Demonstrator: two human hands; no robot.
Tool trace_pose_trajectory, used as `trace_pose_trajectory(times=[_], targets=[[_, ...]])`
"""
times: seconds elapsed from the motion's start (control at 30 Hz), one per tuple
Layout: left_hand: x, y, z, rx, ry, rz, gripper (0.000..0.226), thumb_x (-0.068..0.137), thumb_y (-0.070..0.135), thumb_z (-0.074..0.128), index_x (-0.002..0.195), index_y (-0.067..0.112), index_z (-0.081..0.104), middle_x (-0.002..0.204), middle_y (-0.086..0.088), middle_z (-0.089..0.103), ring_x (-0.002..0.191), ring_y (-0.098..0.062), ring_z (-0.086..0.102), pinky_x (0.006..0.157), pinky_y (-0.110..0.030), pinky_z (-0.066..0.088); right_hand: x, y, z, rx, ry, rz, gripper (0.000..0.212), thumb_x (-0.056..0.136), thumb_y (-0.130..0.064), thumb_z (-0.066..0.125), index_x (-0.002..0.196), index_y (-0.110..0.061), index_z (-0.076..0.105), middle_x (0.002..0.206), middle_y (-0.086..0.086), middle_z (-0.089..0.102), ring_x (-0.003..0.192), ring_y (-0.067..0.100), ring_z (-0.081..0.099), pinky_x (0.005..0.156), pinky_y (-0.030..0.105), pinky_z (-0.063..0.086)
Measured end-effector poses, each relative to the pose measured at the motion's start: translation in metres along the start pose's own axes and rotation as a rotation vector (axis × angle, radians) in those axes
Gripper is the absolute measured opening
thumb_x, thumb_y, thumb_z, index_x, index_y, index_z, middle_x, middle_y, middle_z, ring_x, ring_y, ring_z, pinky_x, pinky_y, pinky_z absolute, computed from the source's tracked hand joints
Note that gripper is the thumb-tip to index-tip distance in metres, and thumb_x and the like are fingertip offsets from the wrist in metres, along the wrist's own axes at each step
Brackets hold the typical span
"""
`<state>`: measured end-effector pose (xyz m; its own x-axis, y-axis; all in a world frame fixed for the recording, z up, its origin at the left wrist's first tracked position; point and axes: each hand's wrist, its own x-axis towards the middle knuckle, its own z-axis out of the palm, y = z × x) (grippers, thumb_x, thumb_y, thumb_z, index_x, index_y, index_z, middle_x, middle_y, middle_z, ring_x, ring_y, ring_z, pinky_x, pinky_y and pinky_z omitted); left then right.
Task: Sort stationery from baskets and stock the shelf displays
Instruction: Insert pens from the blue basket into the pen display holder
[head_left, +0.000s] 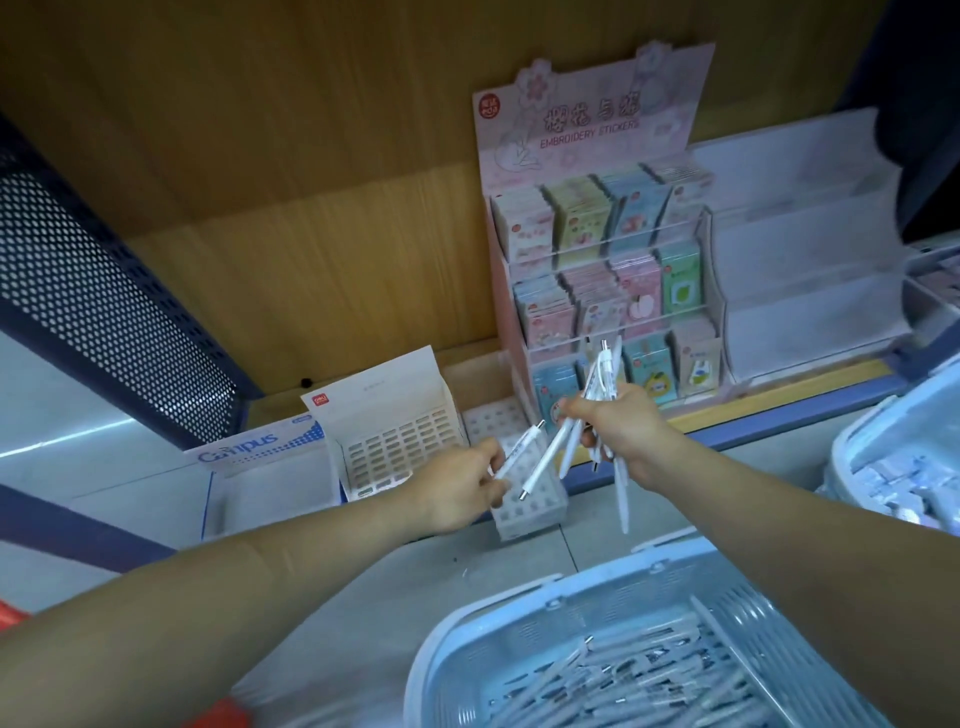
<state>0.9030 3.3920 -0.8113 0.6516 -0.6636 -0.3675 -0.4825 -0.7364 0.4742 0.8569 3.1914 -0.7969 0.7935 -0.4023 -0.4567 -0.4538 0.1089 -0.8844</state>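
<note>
My right hand (626, 434) grips a bunch of white pens (597, 395) that fan out above and below the fist. My left hand (462, 491) pinches a single white pen (519, 447) by its lower end, just left of the bunch. Both hands hover over a white pen display block with rows of holes (524, 501) on the shelf. A light blue basket (628, 613) with several white pens (623, 686) inside sits close in front of me at the bottom.
A pink embroidery-sticker display (602, 249) stands behind my right hand. To the left are an open white display box with a slotted tray (395, 441) and a Campus box (260, 467). Another basket (893, 457) sits at the right edge. A blue perforated panel (104, 312) stands left.
</note>
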Motion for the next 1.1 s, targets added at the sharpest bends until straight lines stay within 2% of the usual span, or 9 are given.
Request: trace_pose_trajectory(times=[0.2,0.27,0.37,0.43,0.57,0.7,0.8,0.97,1.1], targets=[[0.006,0.009,-0.023,-0.493,0.035,-0.087,0.013,0.095,0.019,0.06,0.09,0.018,0.048,0.092,-0.009,0.071,0.08,-0.022,0.062,0.065,-0.029,0.047,0.002,0.002,0.001,0.03,0.019,-0.025,0.028,0.087,-0.012,0.072,0.102,0.009,0.061,0.065,0.013,0.057,0.032,0.007,0.047,0.034,0.016,0.034],[0.008,0.01,-0.04,-0.592,0.145,-0.1,0.013,0.09,0.017,0.067,0.087,0.016,0.055,0.084,-0.009,0.062,0.079,-0.024,0.057,0.069,-0.035,0.047,0.003,0.002,0.0,0.055,0.016,-0.026,0.026,0.086,-0.015,0.074,0.098,0.006,0.063,0.057,0.01,0.055,0.033,0.009,0.047,0.036,0.018,0.036],[0.016,0.009,-0.061,-0.667,0.282,-0.165,0.025,0.087,0.014,0.071,0.107,0.012,0.057,0.093,-0.014,0.068,0.079,-0.027,0.067,0.082,-0.041,0.057,0.003,0.005,0.001,0.067,0.003,-0.017,0.023,0.085,-0.019,0.075,0.089,-0.001,0.061,0.061,0.008,0.057,0.037,0.008,0.05,0.04,0.02,0.041],[0.024,0.006,-0.068,-0.695,0.329,-0.179,0.048,0.082,0.01,0.074,0.119,0.022,0.046,0.095,-0.016,0.068,0.079,-0.028,0.07,0.078,-0.045,0.06,0.002,0.009,0.005,0.043,-0.001,-0.008,0.023,0.085,-0.02,0.075,0.079,-0.006,0.058,0.059,0.008,0.054,0.036,0.008,0.047,0.038,0.019,0.038],[0.037,0.008,-0.073,-0.708,0.376,-0.14,0.065,0.078,0.003,0.075,0.103,0.051,0.04,0.1,-0.013,0.06,0.091,-0.033,0.068,0.073,-0.05,0.06,0.003,0.017,0.011,0.009,-0.007,0.003,0.024,0.085,-0.023,0.075,0.08,-0.008,0.057,0.056,0.007,0.051,0.041,0.014,0.046,0.041,0.024,0.037],[0.047,0.014,-0.074,-0.682,0.355,-0.106,0.025,0.091,0.022,0.067,0.092,0.033,0.045,0.092,-0.012,0.063,0.086,-0.029,0.069,0.076,-0.045,0.06,0.008,0.019,0.01,0.033,0.018,-0.003,0.023,0.085,-0.022,0.075,0.078,-0.01,0.057,0.058,0.008,0.052,0.043,0.015,0.045,0.044,0.027,0.037],[0.059,0.014,-0.069,-0.486,0.364,-0.111,0.007,0.097,0.032,0.055,0.101,0.027,0.052,0.1,-0.007,0.067,0.09,-0.022,0.068,0.085,-0.043,0.056,0.01,0.021,0.008,0.049,0.027,0.004,0.023,0.085,-0.021,0.075,0.078,-0.01,0.056,0.06,0.009,0.053,0.043,0.015,0.045,0.043,0.026,0.038],[0.068,0.015,-0.057,-0.234,0.395,-0.116,0.016,0.097,0.022,0.051,0.1,0.019,0.066,0.1,-0.003,0.068,0.09,-0.021,0.064,0.08,-0.038,0.055,0.014,0.024,0.008,0.103,0.033,0.007,0.025,0.085,-0.021,0.075,0.077,-0.01,0.055,0.057,0.008,0.05,0.043,0.015,0.043,0.042,0.025,0.036],[0.072,0.01,-0.057,-0.103,0.417,-0.071,0.015,0.094,0.017,0.055,0.105,0.019,0.066,0.1,-0.002,0.068,0.091,-0.019,0.061,0.083,-0.036,0.051,0.015,0.031,0.005,0.153,0.053,0.042,0.025,0.084,-0.022,0.076,0.077,-0.011,0.056,0.054,0.006,0.05,0.042,0.016,0.044,0.045,0.028,0.038]])
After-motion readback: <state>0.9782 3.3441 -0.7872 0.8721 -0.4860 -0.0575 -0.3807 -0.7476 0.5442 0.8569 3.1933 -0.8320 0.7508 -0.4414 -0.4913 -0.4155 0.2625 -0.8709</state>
